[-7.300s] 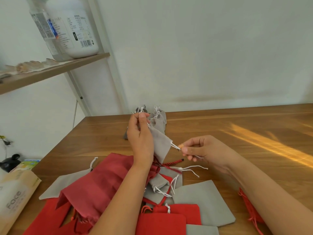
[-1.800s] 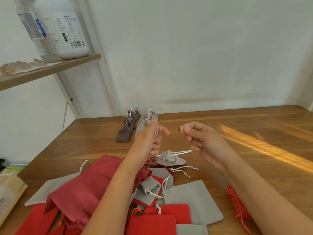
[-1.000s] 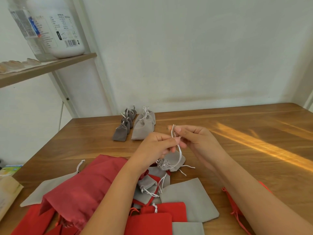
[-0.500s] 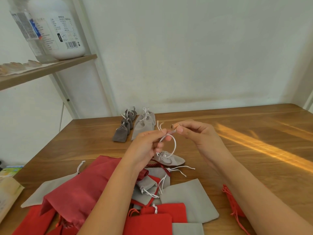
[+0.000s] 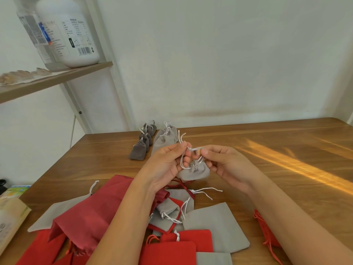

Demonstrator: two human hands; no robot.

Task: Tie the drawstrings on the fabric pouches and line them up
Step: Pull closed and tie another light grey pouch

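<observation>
- We find the left hand [image 5: 165,165] pinching the white drawstrings [image 5: 194,149] near their free ends. The right hand [image 5: 228,165] pinches the same cords opposite.
- The small grey pouch [image 5: 194,172] hangs from the cords between the hands, above the table [image 5: 267,169], its mouth gathered. We judge it is held aloft to keep the cords taut for knotting.
- Tied pouches [image 5: 140,150] stand in rows near the wall, well apart from the untied pile [image 5: 215,226]; presumably this separates finished from pending.
</observation>
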